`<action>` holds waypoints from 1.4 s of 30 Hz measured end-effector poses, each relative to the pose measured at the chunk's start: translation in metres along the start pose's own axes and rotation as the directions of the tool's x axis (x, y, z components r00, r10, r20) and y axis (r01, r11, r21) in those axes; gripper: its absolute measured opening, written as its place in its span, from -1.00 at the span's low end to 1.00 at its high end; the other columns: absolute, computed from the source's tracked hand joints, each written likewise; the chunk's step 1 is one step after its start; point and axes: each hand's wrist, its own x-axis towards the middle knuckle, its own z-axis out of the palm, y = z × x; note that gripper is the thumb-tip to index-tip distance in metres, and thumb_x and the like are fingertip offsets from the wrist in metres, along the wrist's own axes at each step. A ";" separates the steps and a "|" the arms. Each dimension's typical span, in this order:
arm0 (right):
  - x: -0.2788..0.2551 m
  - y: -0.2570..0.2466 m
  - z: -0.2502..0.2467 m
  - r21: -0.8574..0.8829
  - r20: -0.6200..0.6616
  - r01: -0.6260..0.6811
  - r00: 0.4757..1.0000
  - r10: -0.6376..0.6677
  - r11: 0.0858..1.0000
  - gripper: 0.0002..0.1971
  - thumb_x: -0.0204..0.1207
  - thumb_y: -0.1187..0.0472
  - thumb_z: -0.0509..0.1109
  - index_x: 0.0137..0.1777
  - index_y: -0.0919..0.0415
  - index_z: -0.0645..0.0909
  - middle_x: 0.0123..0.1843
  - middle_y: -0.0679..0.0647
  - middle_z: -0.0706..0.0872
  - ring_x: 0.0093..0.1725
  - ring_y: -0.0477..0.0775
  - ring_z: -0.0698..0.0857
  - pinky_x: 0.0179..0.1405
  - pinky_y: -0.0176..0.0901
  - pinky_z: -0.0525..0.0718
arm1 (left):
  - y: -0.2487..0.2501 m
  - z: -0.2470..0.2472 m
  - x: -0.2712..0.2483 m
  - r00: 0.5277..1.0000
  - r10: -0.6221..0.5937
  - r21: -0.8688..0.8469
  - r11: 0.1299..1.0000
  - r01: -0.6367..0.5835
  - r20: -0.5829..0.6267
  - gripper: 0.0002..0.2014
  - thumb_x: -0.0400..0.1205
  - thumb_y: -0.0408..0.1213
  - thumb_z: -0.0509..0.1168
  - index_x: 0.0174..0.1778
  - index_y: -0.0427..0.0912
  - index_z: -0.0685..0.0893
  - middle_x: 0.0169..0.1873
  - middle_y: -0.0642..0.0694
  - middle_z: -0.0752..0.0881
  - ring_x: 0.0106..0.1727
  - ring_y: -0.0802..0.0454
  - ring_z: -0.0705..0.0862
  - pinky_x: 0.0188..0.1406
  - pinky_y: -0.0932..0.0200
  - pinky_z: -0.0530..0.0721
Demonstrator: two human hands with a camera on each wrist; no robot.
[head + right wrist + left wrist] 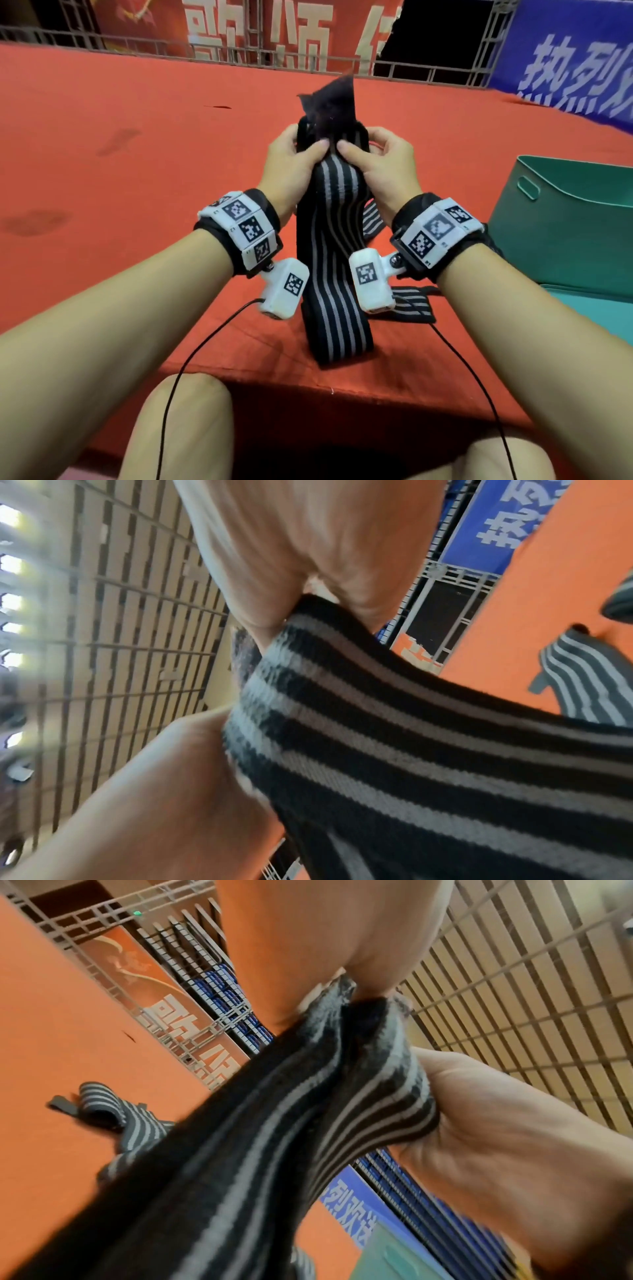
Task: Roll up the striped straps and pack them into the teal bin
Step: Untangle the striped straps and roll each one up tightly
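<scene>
Starting the roll: left hand (287, 164) and right hand (380, 164) each pinch the raised top end of the striped strap (329, 274), whose tail trails onto the red bench (137, 137); teal bin (565, 222) waits right; turns should stay tight, edges aligned

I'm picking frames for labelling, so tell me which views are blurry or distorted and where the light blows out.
Head view: mostly sharp, wide-angle bending at the edges, the black-and-grey striped elastic strap crisp between the left hand and right hand. Left wrist view: strap motion-smeared near the pinch. Right wrist view: strongest blur, with bright ceiling lights blown out at the left edge.
</scene>
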 end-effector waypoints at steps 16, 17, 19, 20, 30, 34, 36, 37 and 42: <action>0.023 -0.027 -0.007 -0.014 0.136 0.025 0.990 -0.023 1.000 -0.86 0.79 0.23 0.29 0.14 0.21 0.67 0.11 0.15 0.83 0.11 0.12 0.84 0.27 0.17 0.78 | 0.004 -0.004 -0.035 0.851 -0.267 0.044 0.960 0.278 0.453 -0.55 0.65 -0.02 0.40 0.36 -0.22 0.68 0.23 -0.19 0.81 0.22 -0.08 0.80 0.31 -0.02 0.75; 0.027 -0.028 -0.007 0.016 0.105 -0.004 0.994 0.002 1.000 -0.85 0.81 0.25 0.25 0.14 0.23 0.66 0.09 0.16 0.83 0.08 0.13 0.84 0.27 0.19 0.78 | -0.007 -0.004 -0.045 0.834 -0.291 0.065 0.953 0.296 0.469 -0.60 0.57 -0.11 0.45 0.29 -0.19 0.71 0.17 -0.15 0.83 0.18 -0.04 0.81 0.27 0.04 0.75; 0.033 -0.028 -0.010 0.058 0.056 -0.050 0.997 0.047 0.997 -0.82 0.82 0.25 0.22 0.22 0.28 0.63 0.14 0.22 0.82 0.11 0.17 0.84 0.26 0.22 0.79 | -0.028 -0.008 -0.059 0.817 -0.332 0.093 0.940 0.329 0.471 -0.62 0.51 -0.26 0.53 0.26 -0.17 0.74 0.18 -0.11 0.84 0.21 -0.02 0.81 0.29 0.08 0.73; 0.036 -0.028 -0.012 0.085 0.038 -0.068 0.997 0.065 0.994 -0.81 0.82 0.26 0.20 0.27 0.30 0.61 0.19 0.24 0.82 0.13 0.18 0.84 0.26 0.22 0.79 | -0.037 -0.011 -0.062 0.803 -0.368 0.094 0.925 0.369 0.468 -0.64 0.55 -0.33 0.53 0.27 -0.17 0.74 0.21 -0.13 0.83 0.24 -0.03 0.80 0.30 0.08 0.72; 0.054 -0.022 -0.037 0.094 -0.033 -0.042 0.998 0.045 0.995 -0.79 0.79 0.35 0.20 0.36 0.20 0.53 0.30 0.19 0.77 0.26 0.17 0.81 0.30 0.24 0.77 | -0.028 -0.009 -0.069 0.603 -0.628 -0.099 0.648 0.756 0.492 -0.70 0.74 -0.17 0.32 0.30 -0.26 0.75 0.19 -0.20 0.83 0.12 -0.07 0.83 0.23 0.03 0.79; 0.062 -0.024 -0.041 0.065 -0.084 -0.017 0.996 0.022 0.998 -0.75 0.76 0.36 0.24 0.40 0.27 0.54 0.29 0.24 0.78 0.21 0.21 0.82 0.23 0.24 0.80 | -0.027 -0.003 -0.088 0.417 -0.641 0.230 0.683 0.694 0.644 -0.75 0.63 -0.30 0.40 0.23 -0.15 0.73 0.11 -0.11 0.85 0.09 -0.02 0.84 0.16 0.06 0.80; 0.061 -0.017 -0.040 0.018 -0.079 -0.015 0.997 0.017 1.000 -0.74 0.73 0.34 0.28 0.39 0.27 0.54 0.28 0.21 0.78 0.22 0.19 0.82 0.25 0.25 0.79 | -0.033 -0.001 -0.093 0.364 -0.694 0.249 0.616 0.748 0.621 -0.82 0.70 -0.29 0.34 0.20 -0.16 0.74 0.08 -0.11 0.85 0.05 0.00 0.84 0.17 0.04 0.80; 0.059 -0.012 -0.040 -0.005 -0.074 -0.014 0.997 0.014 1.000 -0.72 0.71 0.32 0.31 0.39 0.27 0.54 0.28 0.19 0.78 0.23 0.16 0.81 0.28 0.24 0.78 | -0.036 0.000 -0.094 0.342 -0.724 0.255 0.577 0.776 0.599 -0.82 0.74 -0.26 0.30 0.19 -0.18 0.73 0.06 -0.12 0.85 0.02 -0.01 0.85 0.19 -0.01 0.80; 0.050 0.012 -0.040 -0.039 -0.065 -0.056 0.996 0.053 0.998 -0.68 0.65 0.24 0.40 0.38 0.24 0.55 0.28 0.18 0.78 0.25 0.18 0.80 0.30 0.27 0.76 | -0.048 -0.006 -0.097 0.243 -0.807 0.335 0.469 0.817 0.539 -0.63 0.84 -0.01 0.12 0.29 -0.22 0.65 0.02 -0.17 0.82 -0.03 -0.12 0.84 -0.23 -0.18 0.88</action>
